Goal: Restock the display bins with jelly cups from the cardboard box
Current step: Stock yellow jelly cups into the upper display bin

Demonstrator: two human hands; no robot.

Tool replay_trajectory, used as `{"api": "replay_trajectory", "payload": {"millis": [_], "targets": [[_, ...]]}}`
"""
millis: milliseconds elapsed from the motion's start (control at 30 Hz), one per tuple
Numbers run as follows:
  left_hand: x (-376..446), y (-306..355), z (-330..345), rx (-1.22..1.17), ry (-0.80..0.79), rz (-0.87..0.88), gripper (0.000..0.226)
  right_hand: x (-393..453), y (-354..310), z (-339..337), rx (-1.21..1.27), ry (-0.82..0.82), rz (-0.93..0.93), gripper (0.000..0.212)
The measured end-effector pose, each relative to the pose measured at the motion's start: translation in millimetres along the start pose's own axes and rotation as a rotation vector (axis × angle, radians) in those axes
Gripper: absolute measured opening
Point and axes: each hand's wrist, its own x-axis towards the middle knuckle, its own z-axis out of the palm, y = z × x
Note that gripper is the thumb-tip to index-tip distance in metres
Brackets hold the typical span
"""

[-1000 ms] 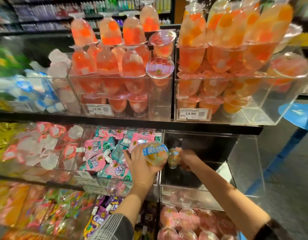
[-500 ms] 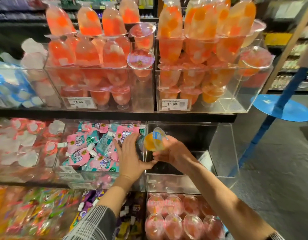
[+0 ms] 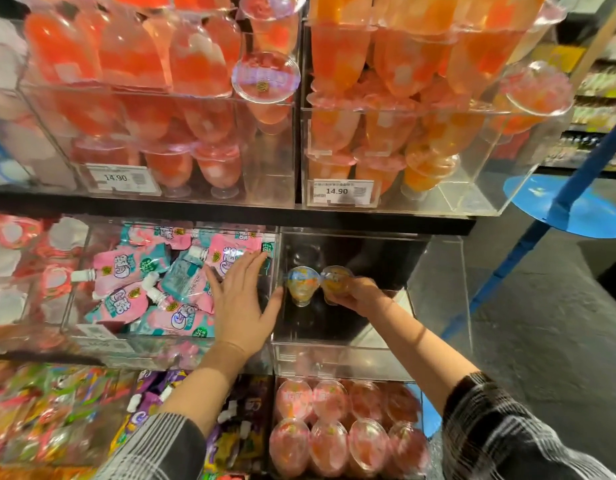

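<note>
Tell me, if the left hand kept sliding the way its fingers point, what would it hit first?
Probably the pink drink pouches in the clear bin; the left hand points up over them, though depth is hard to judge.

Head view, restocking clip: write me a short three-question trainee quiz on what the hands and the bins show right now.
1. True or false: the left hand grips a jelly cup.
2. Which hand holds the orange jelly cup inside the clear bin?
A. left
B. right
C. both
3. Fill in: both price tags on the upper shelf read ____.

Key
1. False: its fingers are spread and hold nothing; a second jelly cup sits just past its thumb.
2. B: the right hand grips it.
3. 14.90
</note>
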Motion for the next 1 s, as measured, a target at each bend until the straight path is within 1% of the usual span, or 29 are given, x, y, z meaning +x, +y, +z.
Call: {"api": "replay_trajectory", "payload": {"millis": [67, 100, 167, 200, 300, 467, 533, 600, 667, 700, 767, 867, 900, 1000], "targets": [[0, 0, 0, -0.009, 0.008, -0.008, 0.058, 6, 3, 6, -0.034, 0.000, 0.000, 0.040], [1, 0, 0, -0.014, 0.010, -0.010, 0.059, 7, 4, 7, -0.030, 0.002, 0.003, 0.036], [1, -1, 1, -0.015, 0.009, -0.019, 0.062, 7, 6, 7, -0.068, 0.003, 0.002, 0.023], [2, -2, 2, -0.012, 0.004, -0.024, 0.064, 9, 6, 6, -0.083, 0.004, 0.006, 0.022], [0, -2, 2, 0.002, -0.005, -0.030, 0.065, 15, 8, 1, -0.072, 0.034, 0.017, 0.036], [0, 0, 0, 0.004, -0.016, -0.016, 0.062, 22, 7, 0, -0.191, 0.115, 0.015, 0.043], [1, -1, 0, -0.004, -0.023, -0.005, 0.061, 19, 7, 1, -0.183, 0.075, 0.009, 0.044], [2, -2, 0, -0.013, -0.049, -0.012, 0.061, 10, 7, 0, -0.113, 0.005, 0.020, 0.043], [2, -1, -4, -0.047, -0.070, -0.024, 0.062, -8, 4, 2, -0.109, -0.048, 0.035, 0.039], [1, 0, -7, -0.092, -0.092, -0.031, 0.062, -20, 2, 3, -0.159, -0.038, 0.038, 0.036], [-7, 1, -15, -0.213, -0.150, -0.057, 0.062, -47, -1, 5, -0.363, 0.031, 0.013, 0.027], [-26, 9, -42, -0.449, -0.237, -0.183, 0.055, -87, 3, 8, -0.709, 0.095, -0.119, 0.022], [-35, 11, -56, -0.499, -0.243, -0.236, 0.050, -102, 6, 12, -0.789, 0.072, -0.195, 0.021], [-62, 4, -109, -0.552, -0.314, -0.375, 0.037, -158, 19, 35, -0.870, 0.001, -0.366, 0.019]]}}
